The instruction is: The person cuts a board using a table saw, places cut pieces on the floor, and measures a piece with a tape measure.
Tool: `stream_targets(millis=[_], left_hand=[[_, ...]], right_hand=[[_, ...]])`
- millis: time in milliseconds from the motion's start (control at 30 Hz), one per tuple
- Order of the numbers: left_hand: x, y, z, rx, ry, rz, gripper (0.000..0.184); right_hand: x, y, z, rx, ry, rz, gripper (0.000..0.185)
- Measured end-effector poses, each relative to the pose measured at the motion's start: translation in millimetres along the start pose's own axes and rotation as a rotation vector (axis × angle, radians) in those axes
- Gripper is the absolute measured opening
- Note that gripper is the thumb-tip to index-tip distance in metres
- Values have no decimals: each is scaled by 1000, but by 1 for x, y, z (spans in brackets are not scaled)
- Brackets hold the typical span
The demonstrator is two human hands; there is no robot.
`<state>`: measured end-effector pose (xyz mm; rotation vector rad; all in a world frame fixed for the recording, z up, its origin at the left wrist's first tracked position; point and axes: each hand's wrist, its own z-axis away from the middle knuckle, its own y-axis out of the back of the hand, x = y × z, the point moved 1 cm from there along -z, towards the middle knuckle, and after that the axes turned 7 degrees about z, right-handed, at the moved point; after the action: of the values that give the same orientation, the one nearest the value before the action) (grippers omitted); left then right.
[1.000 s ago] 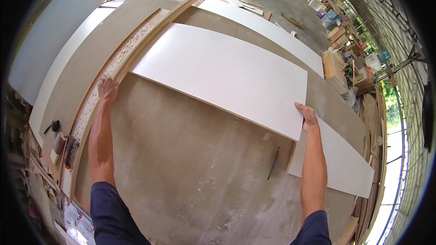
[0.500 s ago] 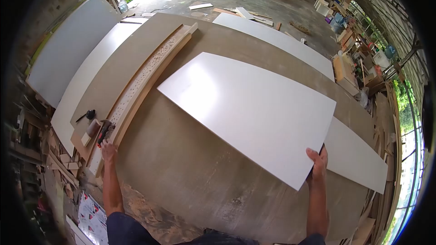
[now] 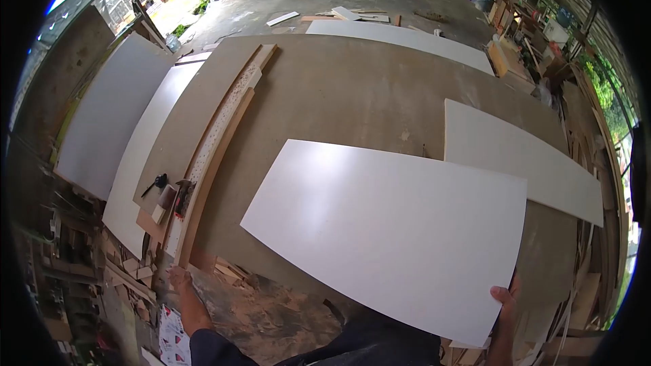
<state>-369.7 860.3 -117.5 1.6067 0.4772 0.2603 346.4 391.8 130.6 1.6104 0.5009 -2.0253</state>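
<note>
A large white panel (image 3: pixel 393 230) lies tilted across the near side of the brown work surface (image 3: pixel 339 88), its near corner reaching over the edge by my body. My right hand (image 3: pixel 506 295) grips its right edge, thumb on top and fingers mostly hidden beneath. At the near end of a long wooden strip (image 3: pixel 215 169) is my left hand (image 3: pixel 180 278), its fingers curled against the strip's end. A hammer-like tool with a red and black handle (image 3: pixel 182 202) rests on the speckled channel beside a brown block (image 3: pixel 167 196).
Another white panel (image 3: pixel 522 156) lies at the right, and a long white one (image 3: pixel 400 42) along the far edge. A small black tool (image 3: pixel 160 181) sits at the left. Wood scraps (image 3: pixel 234 271) and shavings cover the floor below. A wooden box (image 3: pixel 510 64) stands at the back right.
The white panel has come toward my body with my right hand on it. My left hand has slid down along the strip to its near end, and a strip piece has shifted nearer.
</note>
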Motion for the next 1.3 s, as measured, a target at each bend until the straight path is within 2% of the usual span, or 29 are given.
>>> stream_targets(millis=[33,100,233,267,333,367,400,433,467,533,600,667,700,800,933,1067,1167,1200,1300], left_hand=[[24,22,19,125,29,19,51],[34,16,14,-89,134,185,65],[93,1,118,591,151,634,70],[105,5,161,419,248,839,72],[123,14,270,28,285,1550,59],[131,18,326,-168,406,1817,53],[157,70,392,-330,613,1945,52],[153,59,435,-877,478,2239,54],[162,86,471,-1386,536,2489,58],[183,163,536,-1476,632,2484,51],[184,158,586,-1587,487,2396,41],[177,176,615,-1558,573,2357,36],[171,151,635,-1629,535,2444,36],[140,170,686,-1475,532,2506,36],[93,172,739,-1435,708,2703,43],[32,146,777,-1268,835,2896,49],[-20,128,793,-939,920,2959,57],[-38,122,798,-905,904,2976,57],[-96,85,813,-551,993,2994,57]], right_hand=[[-1,6,6,-41,-7,5,77],[5,15,20,-17,2,-5,77],[10,27,43,3,35,-8,77],[15,35,49,2,28,-30,77],[23,47,59,-67,31,-33,78],[33,58,64,-48,28,-71,78],[38,67,66,-39,26,-108,79],[38,72,73,-42,34,-156,81],[41,77,76,-64,27,-159,80],[45,95,80,-133,31,-141,80],[48,115,85,-203,29,-113,80],[47,135,87,-284,27,-79,80],[47,142,89,-320,29,-68,80],[45,158,97,-428,44,-25,80],[36,166,108,-610,37,68,79],[29,153,127,-855,-8,141,79],[39,123,148,-1059,-80,201,78],[47,111,157,-1117,-118,209,78],[88,58,192,-1214,-326,266,71]])
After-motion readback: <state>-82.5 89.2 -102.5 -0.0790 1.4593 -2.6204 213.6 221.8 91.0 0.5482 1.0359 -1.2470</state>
